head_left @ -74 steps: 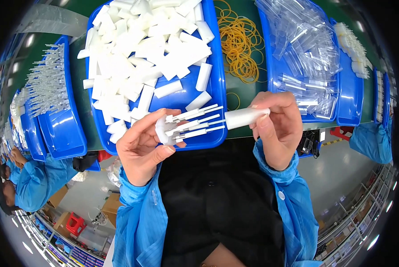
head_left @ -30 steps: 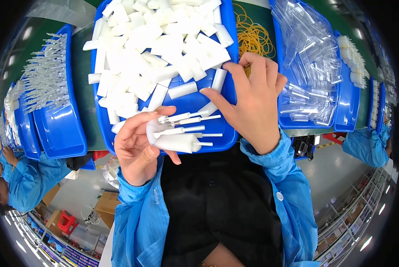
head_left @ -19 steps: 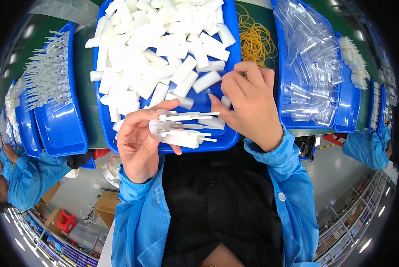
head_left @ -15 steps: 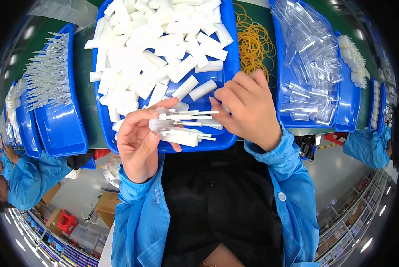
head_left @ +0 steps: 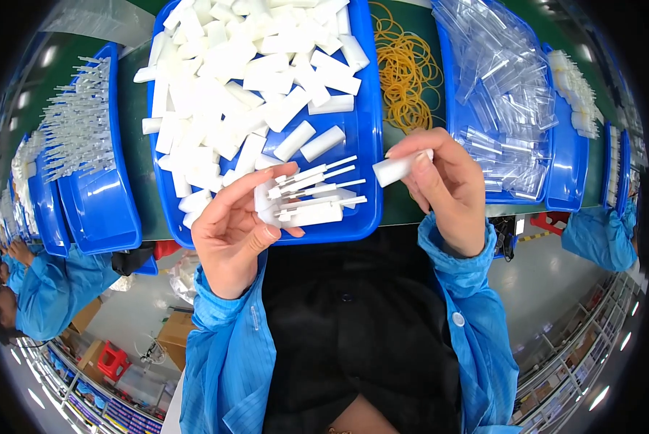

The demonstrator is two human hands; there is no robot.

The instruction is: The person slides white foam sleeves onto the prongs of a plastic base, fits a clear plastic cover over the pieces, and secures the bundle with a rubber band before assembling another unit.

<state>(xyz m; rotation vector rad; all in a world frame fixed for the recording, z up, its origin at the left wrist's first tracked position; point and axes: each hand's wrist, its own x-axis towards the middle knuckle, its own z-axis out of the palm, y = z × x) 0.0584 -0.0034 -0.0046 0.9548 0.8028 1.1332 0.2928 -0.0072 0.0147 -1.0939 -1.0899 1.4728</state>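
Centrally, a blue tray (head_left: pixel 375 137) is heaped with white foam pieces (head_left: pixel 230 87); clear plastic tubes (head_left: pixel 494 94) fill the right tray (head_left: pixel 448 94), thin white rods (head_left: pixel 82 119) the left tray (head_left: pixel 100 217). Looped yellow rubber bands (head_left: pixel 410 83) are spread on the green table (head_left: pixel 143 170). Over the central tray, a pronged white piece (head_left: pixel 266 202) is gripped by the left hand's (head_left: pixel 230 235) thumb and fingers; a smooth foam cylinder (head_left: pixel 395 169) is pinched in the right hand (head_left: pixel 451 192), near the prong tips.
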